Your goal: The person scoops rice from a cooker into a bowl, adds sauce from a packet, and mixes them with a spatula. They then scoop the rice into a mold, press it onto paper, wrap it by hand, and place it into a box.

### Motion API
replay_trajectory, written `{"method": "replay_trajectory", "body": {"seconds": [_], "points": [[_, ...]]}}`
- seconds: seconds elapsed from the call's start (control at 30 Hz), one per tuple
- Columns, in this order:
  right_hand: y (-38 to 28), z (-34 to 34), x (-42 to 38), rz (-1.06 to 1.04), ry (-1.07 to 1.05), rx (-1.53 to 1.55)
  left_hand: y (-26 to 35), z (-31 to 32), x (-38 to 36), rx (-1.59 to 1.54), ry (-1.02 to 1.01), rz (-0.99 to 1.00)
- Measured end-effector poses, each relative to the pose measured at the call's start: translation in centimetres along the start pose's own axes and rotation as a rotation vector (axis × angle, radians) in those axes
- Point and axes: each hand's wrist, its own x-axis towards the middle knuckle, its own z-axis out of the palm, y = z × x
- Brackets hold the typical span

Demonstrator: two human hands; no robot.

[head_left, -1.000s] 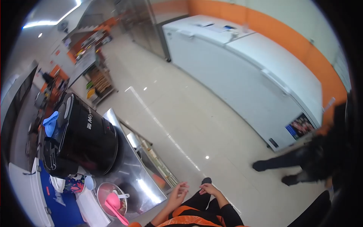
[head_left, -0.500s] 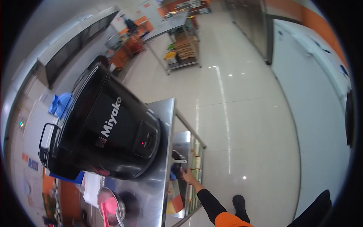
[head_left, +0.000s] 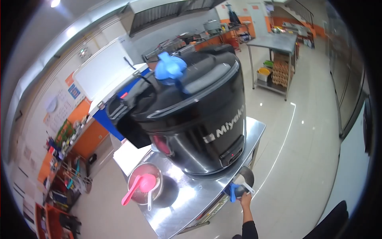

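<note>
My left hand [head_left: 245, 197] is closed at the near rim of a round dark metal bowl [head_left: 248, 175], beside the table's right edge. A white utensil handle [head_left: 248, 187] sticks out of the bowl over my fingers. Next to it shows a blue piece [head_left: 233, 192], its kind unclear. Just above and left stands a large black Miyako rice cooker [head_left: 187, 145], upright on the steel table [head_left: 175, 215], with a red light lit on its panel. A light-blue item [head_left: 170, 67] rests on its lid. My right hand is outside the view.
A steel bowl [head_left: 134, 190] with a pink ladle [head_left: 147, 183] and a white spoon sits at the table's left, near white paper [head_left: 129, 156]. A blue cooler with a raised white lid [head_left: 105, 69] stands behind. Another steel table [head_left: 270, 41] with stacked egg trays is farther off.
My left hand has brought the metal bowl out from the lower shelf and up beside the tabletop. The view has swung left, showing the cooker's lid and the wall side.
</note>
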Motion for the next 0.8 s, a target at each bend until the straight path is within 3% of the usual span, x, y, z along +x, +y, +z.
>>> {"method": "replay_trajectory", "body": {"seconds": [0.03, 0.07, 0.1, 0.17, 0.27, 0.33, 0.37, 0.43, 0.53, 0.67, 0.8], "points": [[-1.0, -2.4, -0.3, 0.037, -0.015, 0.013, -0.9, -0.5, -0.4, -0.004, 0.024, -0.001], [-2.4, -5.2, -1.4, 0.004, -0.051, -0.077, 6.5, -3.9, 1.0, -0.034, 0.027, -0.001], [-4.9, -8.2, -2.8, -0.034, -0.079, -0.162, 16.0, -6.1, 2.9, -0.39, 0.232, -0.448], [-11.7, -12.4, -7.0, 0.098, -0.081, -0.012, 25.0, -7.3, 5.1, -0.602, 0.214, -0.278], [-18.7, -18.1, -12.8, 0.119, -0.11, -0.19, 25.2, -7.7, 9.3, -0.807, 0.047, -0.3], [-24.8, -19.9, -17.6, 0.103, -0.101, -0.181, 27.6, -7.2, 11.2, -0.891, 0.189, -0.253], [-26.7, -20.1, -19.7, 0.107, -0.118, -0.165, 28.2, -7.0, 11.8, -0.901, 0.167, -0.249], [-28.1, -20.0, -22.8, 0.086, -0.14, -0.159, 28.6, -7.0, 13.6, -0.873, 0.273, -0.218], [-30.3, -16.9, -27.2, 0.067, -0.214, -0.131, 27.4, -6.9, 16.2, -0.957, 0.35, 0.009], [-30.3, -10.0, -30.9, 0.088, -0.405, -0.114, 23.8, -9.5, 18.4, -0.882, 0.255, 0.025], [-28.2, -2.3, -32.6, 0.088, -0.519, -0.051, 22.2, -15.2, 15.3, -0.74, 0.231, 0.081]]}}
